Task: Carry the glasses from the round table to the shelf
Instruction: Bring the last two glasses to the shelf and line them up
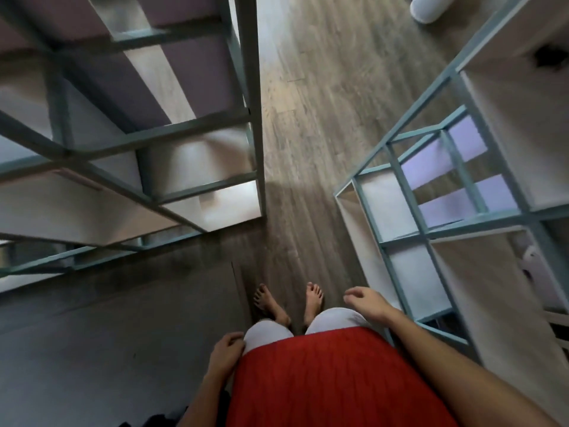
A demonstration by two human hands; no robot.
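— What is the person wearing?
— A red top (323, 380) with fine vertical ribbing, and pale whitish shorts (332, 318) that end at the knee.
— Sleeves? Shoes?
— No sleeves show on either forearm, nothing on the left hand (224, 349) or right hand (368, 302), and both feet (312, 298) are bare.

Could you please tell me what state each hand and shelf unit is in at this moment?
left hand: empty, fingers curled, resting by the thigh.
right hand: empty, open, held loosely over the floor.
left shelf unit: upright, visible compartments hold nothing.
right shelf unit: upright, near compartments bare; a dark item at its far upper edge is too blurred to identify.
glasses: none in view.
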